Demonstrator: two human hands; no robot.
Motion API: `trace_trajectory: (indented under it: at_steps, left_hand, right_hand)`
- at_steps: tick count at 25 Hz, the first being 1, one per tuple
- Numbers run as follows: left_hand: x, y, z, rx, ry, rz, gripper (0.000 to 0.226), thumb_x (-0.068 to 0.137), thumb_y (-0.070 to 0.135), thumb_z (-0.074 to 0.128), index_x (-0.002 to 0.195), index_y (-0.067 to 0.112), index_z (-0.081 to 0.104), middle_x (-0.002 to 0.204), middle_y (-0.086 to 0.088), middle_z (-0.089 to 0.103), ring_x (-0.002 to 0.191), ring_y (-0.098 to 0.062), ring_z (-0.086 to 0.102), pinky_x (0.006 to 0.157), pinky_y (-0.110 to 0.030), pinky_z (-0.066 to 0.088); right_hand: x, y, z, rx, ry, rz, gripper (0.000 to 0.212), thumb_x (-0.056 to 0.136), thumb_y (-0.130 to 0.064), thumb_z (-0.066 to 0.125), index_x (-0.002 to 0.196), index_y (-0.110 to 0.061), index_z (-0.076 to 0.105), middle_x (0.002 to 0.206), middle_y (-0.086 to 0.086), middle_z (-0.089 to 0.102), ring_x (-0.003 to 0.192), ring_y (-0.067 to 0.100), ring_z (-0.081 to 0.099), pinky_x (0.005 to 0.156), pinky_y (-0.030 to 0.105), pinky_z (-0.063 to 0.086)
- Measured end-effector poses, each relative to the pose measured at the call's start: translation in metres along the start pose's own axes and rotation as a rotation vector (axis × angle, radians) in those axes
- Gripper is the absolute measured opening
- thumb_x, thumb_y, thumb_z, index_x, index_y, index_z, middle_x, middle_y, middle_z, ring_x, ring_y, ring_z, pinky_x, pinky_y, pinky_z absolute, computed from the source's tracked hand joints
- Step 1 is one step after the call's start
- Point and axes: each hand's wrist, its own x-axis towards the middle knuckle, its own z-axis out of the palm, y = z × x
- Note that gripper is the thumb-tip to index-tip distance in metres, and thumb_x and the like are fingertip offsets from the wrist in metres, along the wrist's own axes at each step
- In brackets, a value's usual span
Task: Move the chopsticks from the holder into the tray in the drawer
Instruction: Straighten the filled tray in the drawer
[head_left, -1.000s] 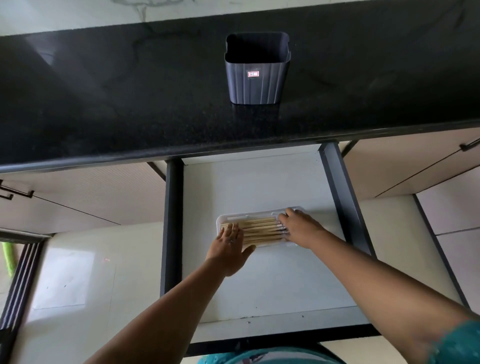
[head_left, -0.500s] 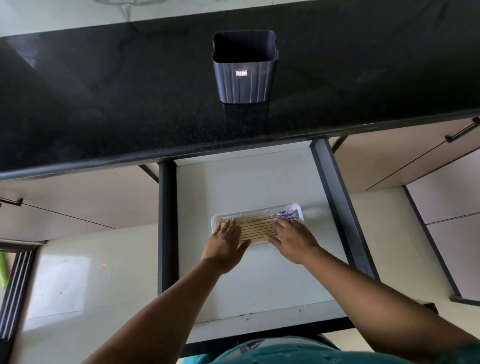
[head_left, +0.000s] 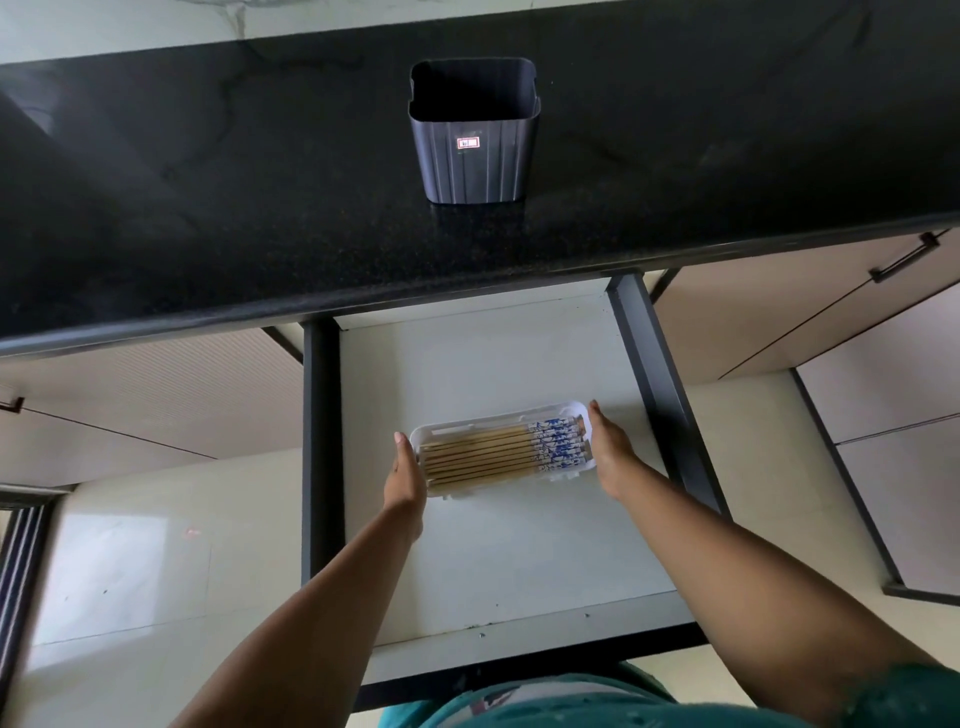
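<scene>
now we have our left hand (head_left: 406, 475) flat against the left end of the white tray (head_left: 519, 413), and our right hand (head_left: 610, 451) flat against its right end. the fingers on both hands are straight and held close together. they press on the tray's two short sides, and they do not curl round anything.

the chopsticks (head_left: 498, 451) all lie side by side in the tray, with their blue and white ends pointing to the right. the tray sits on the white floor of the open drawer (head_left: 519, 551), closer to the right wall than to the left.

up on the black counter (head_left: 208, 208) stands the dark holder (head_left: 472, 130). we can see down into it, and no chopsticks show inside.

so we think the job is almost done. the moving part looks finished. what is left, we guess, is only to set the tray straight, take our hands away, and maybe push the drawer shut.
</scene>
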Motion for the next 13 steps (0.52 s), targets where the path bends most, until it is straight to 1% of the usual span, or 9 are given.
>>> trace_trajectory:
  at_steps: [1, 2, 3, 4, 6, 8, 10, 11, 13]
  left_hand:
    - [0.0, -0.001, 0.0, 0.029, 0.026, 0.019, 0.079, 0.091, 0.069, 0.019, 0.131, 0.012, 0.056, 0.131, -0.014, 0.058, 0.12, -0.029, 0.053, 0.101, -0.035, 0.035]
    - [0.0, 0.0, -0.001, 0.049, 0.054, 0.05, 0.077, 0.092, 0.068, 0.019, 0.128, 0.013, 0.058, 0.128, -0.014, 0.061, 0.112, -0.028, 0.056, 0.095, -0.034, 0.038]
    - [0.001, 0.001, -0.002, 0.062, 0.08, 0.085, 0.075, 0.093, 0.067, 0.019, 0.126, 0.014, 0.06, 0.125, -0.013, 0.062, 0.104, -0.026, 0.056, 0.091, -0.033, 0.039]
    - [0.002, 0.002, -0.003, 0.071, 0.095, 0.107, 0.073, 0.093, 0.065, 0.019, 0.125, 0.014, 0.061, 0.124, -0.013, 0.063, 0.101, -0.025, 0.056, 0.088, -0.032, 0.039]
    - [0.002, 0.002, -0.004, 0.082, 0.086, 0.111, 0.073, 0.094, 0.065, 0.019, 0.127, 0.014, 0.06, 0.125, -0.013, 0.063, 0.108, -0.028, 0.057, 0.088, -0.032, 0.038]
    - [0.005, 0.001, -0.004, 0.112, 0.089, 0.116, 0.073, 0.094, 0.064, 0.018, 0.128, 0.014, 0.058, 0.128, -0.013, 0.061, 0.116, -0.03, 0.056, 0.091, -0.032, 0.038]
    - [0.009, 0.003, -0.008, 0.089, 0.093, 0.133, 0.073, 0.094, 0.065, 0.018, 0.132, 0.015, 0.055, 0.132, -0.012, 0.06, 0.121, -0.029, 0.055, 0.102, -0.036, 0.039]
    - [0.011, 0.004, -0.011, 0.017, 0.091, 0.117, 0.073, 0.094, 0.065, 0.018, 0.137, 0.015, 0.051, 0.134, -0.012, 0.059, 0.122, -0.028, 0.055, 0.106, -0.04, 0.039]
    - [0.013, 0.007, -0.016, -0.18, 0.069, 0.036, 0.076, 0.094, 0.065, 0.019, 0.142, 0.012, 0.043, 0.134, -0.017, 0.057, 0.12, -0.029, 0.056, 0.11, -0.042, 0.038]
  right_hand:
    - [0.001, 0.002, 0.002, -0.035, 0.015, -0.016, 0.056, 0.098, -0.054, 0.032, 0.12, -0.012, 0.063, 0.126, 0.015, 0.061, 0.113, 0.032, 0.058, 0.097, 0.038, 0.047]
    - [0.003, 0.003, 0.002, -0.054, 0.021, -0.028, 0.057, 0.098, -0.055, 0.031, 0.12, -0.013, 0.063, 0.127, 0.016, 0.061, 0.114, 0.034, 0.058, 0.1, 0.043, 0.047]
    - [0.005, 0.004, 0.001, -0.067, 0.022, -0.034, 0.059, 0.097, -0.056, 0.029, 0.12, -0.013, 0.063, 0.127, 0.016, 0.061, 0.114, 0.035, 0.058, 0.1, 0.048, 0.047]
    - [0.006, 0.005, 0.001, -0.078, 0.026, -0.037, 0.06, 0.097, -0.057, 0.028, 0.119, -0.013, 0.063, 0.126, 0.017, 0.061, 0.113, 0.035, 0.059, 0.1, 0.05, 0.047]
    - [0.006, 0.006, 0.001, -0.103, 0.044, -0.036, 0.061, 0.097, -0.058, 0.027, 0.118, -0.014, 0.063, 0.123, 0.016, 0.063, 0.11, 0.035, 0.06, 0.099, 0.049, 0.047]
    - [0.007, 0.006, -0.001, -0.115, 0.048, -0.041, 0.063, 0.096, -0.06, 0.026, 0.116, -0.014, 0.064, 0.118, 0.016, 0.066, 0.106, 0.034, 0.062, 0.097, 0.047, 0.05]
    - [0.011, 0.006, -0.004, -0.089, 0.05, -0.048, 0.064, 0.096, -0.06, 0.025, 0.113, -0.014, 0.065, 0.113, 0.016, 0.068, 0.1, 0.034, 0.065, 0.092, 0.045, 0.053]
    - [0.012, 0.005, -0.005, -0.066, 0.05, -0.049, 0.063, 0.096, -0.06, 0.026, 0.111, -0.014, 0.065, 0.111, 0.016, 0.069, 0.096, 0.033, 0.066, 0.09, 0.043, 0.054]
    - [0.015, 0.004, -0.006, -0.046, 0.061, -0.057, 0.059, 0.096, -0.06, 0.027, 0.11, -0.015, 0.062, 0.11, 0.016, 0.069, 0.094, 0.032, 0.067, 0.088, 0.042, 0.055]
